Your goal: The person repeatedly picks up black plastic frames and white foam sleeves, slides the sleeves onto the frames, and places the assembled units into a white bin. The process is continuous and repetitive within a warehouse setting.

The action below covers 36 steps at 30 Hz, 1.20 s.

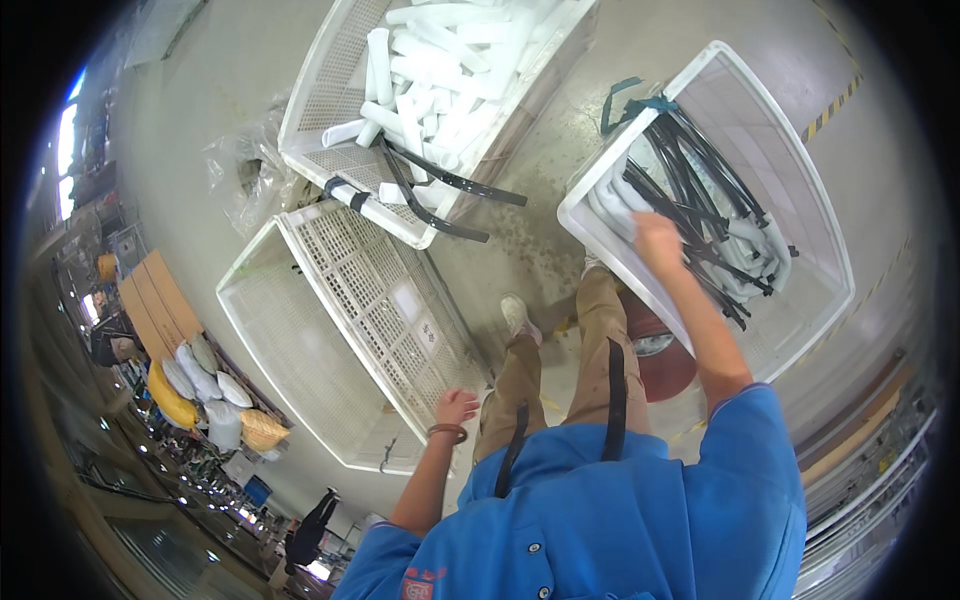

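Observation:
My right hand [658, 243] reaches over the rim of the white crate [808, 310] on the right. It is next to bundled white tubes [612, 205] and long black strips [690, 165]. Its fingers are blurred and partly turned away, so whether it grips anything does not show. My left hand [458, 408] hangs by my left thigh with loosely bent fingers and nothing in it, near the corner of an upright mesh crate [350, 310]. A brown bracelet [447, 432] circles that wrist.
A big white crate [320, 90] at the far middle holds many short white tubes [440, 70]; two curved black strips [455, 185] hang over its edge. Clear plastic film [245, 170] lies beside it. A red round container [660, 365] stands by my right leg. Filled sacks [210, 385] lie left; another person [310, 530] is farther off.

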Each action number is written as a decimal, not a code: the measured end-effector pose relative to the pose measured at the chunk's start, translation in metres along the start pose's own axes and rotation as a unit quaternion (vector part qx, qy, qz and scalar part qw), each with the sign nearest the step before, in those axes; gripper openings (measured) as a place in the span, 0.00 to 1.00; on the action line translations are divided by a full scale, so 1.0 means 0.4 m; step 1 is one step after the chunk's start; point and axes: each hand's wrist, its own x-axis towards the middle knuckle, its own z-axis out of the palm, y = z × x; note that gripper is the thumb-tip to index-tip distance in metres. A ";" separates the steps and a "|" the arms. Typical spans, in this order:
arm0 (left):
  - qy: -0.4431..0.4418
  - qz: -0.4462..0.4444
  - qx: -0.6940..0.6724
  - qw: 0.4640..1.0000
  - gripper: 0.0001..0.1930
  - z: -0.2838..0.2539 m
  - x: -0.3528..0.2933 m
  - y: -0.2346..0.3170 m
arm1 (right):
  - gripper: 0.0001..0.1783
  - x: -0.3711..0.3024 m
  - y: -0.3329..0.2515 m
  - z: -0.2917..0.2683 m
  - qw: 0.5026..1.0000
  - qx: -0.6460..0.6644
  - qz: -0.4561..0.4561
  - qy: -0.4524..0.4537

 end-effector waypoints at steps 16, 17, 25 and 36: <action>-0.054 0.076 -0.144 0.985 0.13 -0.089 -0.111 -0.140 | 0.18 0.323 -0.765 -0.060 0.934 0.352 0.056 0.002; -0.056 0.158 -0.114 0.979 0.13 -0.129 -0.113 -0.130 | 0.16 0.272 -0.775 -0.167 0.958 0.284 -0.024 0.039; -0.007 0.751 0.098 0.653 0.28 -0.199 -0.565 0.303 | 0.20 -0.378 -1.003 -0.908 0.967 0.077 -0.217 0.112; -0.195 0.841 0.300 0.406 0.18 0.138 -0.844 0.223 | 0.21 -0.725 -0.990 -0.852 0.984 -0.094 -0.112 0.103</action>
